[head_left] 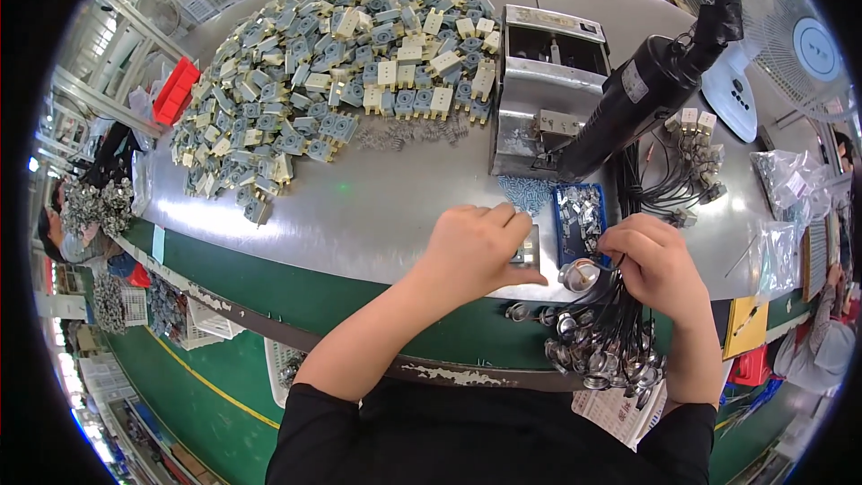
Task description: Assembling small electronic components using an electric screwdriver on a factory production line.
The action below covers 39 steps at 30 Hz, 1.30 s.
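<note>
My left hand [480, 247] is over a small metal plate fixture [530, 250] at the front of the steel table. Its fingers are curled with their tips hidden, and its thumb sticks out to the right; whatever they may hold cannot be seen. My right hand [654, 262] pinches a black cable [612, 263] beside a round shiny metal cup [580, 275]. Just beyond the hands is a blue tray [560, 232] of small metal parts. A bundle of black cables with metal cups [597, 355] hangs over the near edge.
A big heap of grey-and-cream blocks [359, 58] covers the far left. A metal press [548, 81] with a black cylinder [628, 103] stands beyond my hands. Small screws [525, 193] lie near the tray. A fan [813, 47] and plastic bags [781, 256] are at right.
</note>
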Available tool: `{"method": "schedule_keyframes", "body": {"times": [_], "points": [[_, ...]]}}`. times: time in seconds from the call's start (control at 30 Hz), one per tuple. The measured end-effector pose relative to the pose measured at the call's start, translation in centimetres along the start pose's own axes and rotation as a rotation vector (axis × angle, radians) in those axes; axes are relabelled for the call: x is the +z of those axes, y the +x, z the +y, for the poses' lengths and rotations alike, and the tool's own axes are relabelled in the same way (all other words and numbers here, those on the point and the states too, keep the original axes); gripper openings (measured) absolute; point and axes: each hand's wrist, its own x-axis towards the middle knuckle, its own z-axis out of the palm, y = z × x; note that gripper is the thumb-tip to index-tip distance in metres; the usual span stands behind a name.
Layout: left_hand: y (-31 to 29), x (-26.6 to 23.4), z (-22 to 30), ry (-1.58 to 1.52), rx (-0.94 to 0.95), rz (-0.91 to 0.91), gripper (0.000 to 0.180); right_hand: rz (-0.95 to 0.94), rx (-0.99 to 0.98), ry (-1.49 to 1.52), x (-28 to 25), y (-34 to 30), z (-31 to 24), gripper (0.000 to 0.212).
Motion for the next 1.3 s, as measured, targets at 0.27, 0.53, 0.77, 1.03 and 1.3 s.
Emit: {"method": "schedule_keyframes", "body": {"times": [0.27, 0.53, 0.77, 1.03, 1.3], "points": [[-2.9, -0.5, -1.5, -0.474, -0.126, 0.017, 0.025, 0.016, 0.013, 0.027, 0.8, 0.3, 0.0, 0.030], [-2.2, -0.8, -4.0, -0.329, -0.139, 0.223, 0.023, -0.072, -0.070, 0.018, 1.1, 1.5, -0.3, 0.029], [3.1, -0.8, -9.3, 0.076, -0.417, 0.197, 0.020, -0.105, -0.048, 0.024, 1.3, 1.7, -0.8, 0.031], [3.8, 0.1, -10.7, 0.184, -0.271, 0.040, 0.014, -0.117, -0.080, 0.049, 1.3, 2.2, -0.7, 0.026], [-0.4, -2.0, -3.4, -1.254, -0.660, -0.006, 0.008, -0.026, 0.046, 0.252, 3.6, 4.9, -1.5, 0.021]]}}
